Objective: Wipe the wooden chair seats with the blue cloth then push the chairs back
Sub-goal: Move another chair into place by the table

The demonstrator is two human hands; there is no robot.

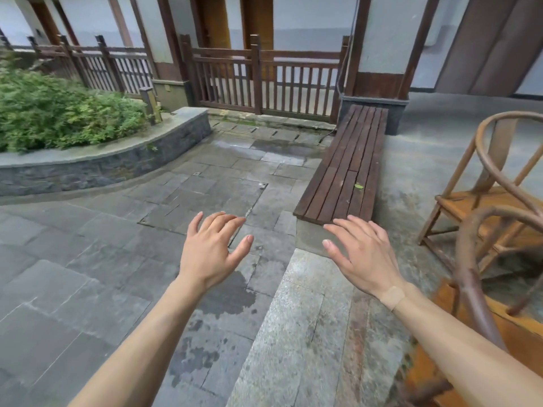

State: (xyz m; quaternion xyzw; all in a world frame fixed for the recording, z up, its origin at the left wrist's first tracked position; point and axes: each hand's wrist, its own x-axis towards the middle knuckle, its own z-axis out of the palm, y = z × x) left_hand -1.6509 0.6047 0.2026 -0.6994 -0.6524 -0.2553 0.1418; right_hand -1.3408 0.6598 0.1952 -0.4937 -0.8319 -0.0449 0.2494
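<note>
Both hands bare; wooden chairs lie right.

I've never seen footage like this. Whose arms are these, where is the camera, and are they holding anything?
There is no machine here: a person wears one wide-angle camera on the head, looking forward and down, so you see their own arms. The left hand and right hand are both open, fingers spread, holding nothing, above wet stone paving. Two wooden chairs stand at the right edge, beside a dark slatted bench with a small leaf on it. A planter of green shrubs lies to the left. No blue cloth is in view.
</note>
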